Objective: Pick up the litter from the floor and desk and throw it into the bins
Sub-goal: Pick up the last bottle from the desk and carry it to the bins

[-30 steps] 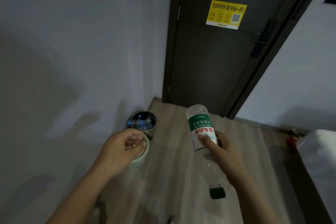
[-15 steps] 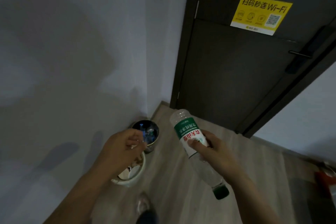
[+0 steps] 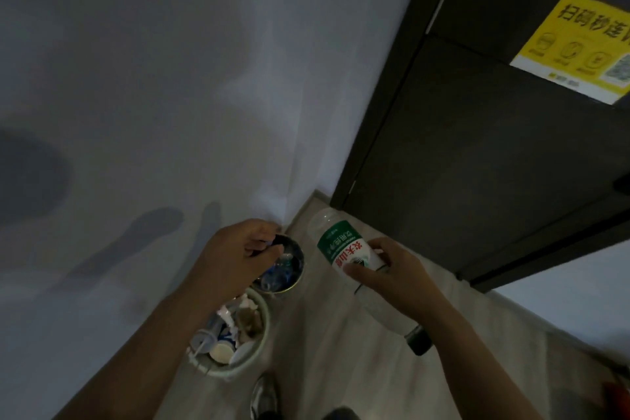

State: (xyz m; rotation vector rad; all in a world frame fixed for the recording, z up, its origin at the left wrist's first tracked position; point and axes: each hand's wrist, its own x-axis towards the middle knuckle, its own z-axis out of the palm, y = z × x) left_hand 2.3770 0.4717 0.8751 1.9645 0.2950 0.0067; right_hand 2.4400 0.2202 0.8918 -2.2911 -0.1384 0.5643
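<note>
The bottle [image 3: 344,249] is clear, thin-walled plastic, a cylinder wrapped in a glossy green, white and red label with printed characters. It is held in the air and tilted. Its rounded base points up and away from the grip, and its dark green screw cap [image 3: 418,344] sits below the grip, towards the person's wrist. The right hand [image 3: 392,280] has its grip closed round the bottle's middle, thumb across the label's lower edge and fingers curled behind it.

To the left of that grip, and lower, two round bins stand side by side against the wall, touching or nearly so. The farther one, the dark bin [image 3: 301,269], has a thin, shiny, metal-looking rim. In it lie clear plastic bottles with blue labels. The nearer one, the pale bin [image 3: 267,327], has a thick, smooth, greenish-white rim. It is filled near the brim with torn paper scraps, white round lids or cups and a brownish crumpled wad.

The left hand [image 3: 235,256] hangs over the dark bin's left rim, its grip narrow, with the fingertips drawn in against the thumb. Whether anything small sits between them cannot be told.

Under both grips is a floor [image 3: 324,368] of pale, matt wood-grain planks, with the toe of a shoe [image 3: 264,395] just below the pale bin. Beyond the grips are a smooth white wall [image 3: 170,78] and a dark flat door [image 3: 477,164] bearing a yellow sticker [image 3: 579,44].
</note>
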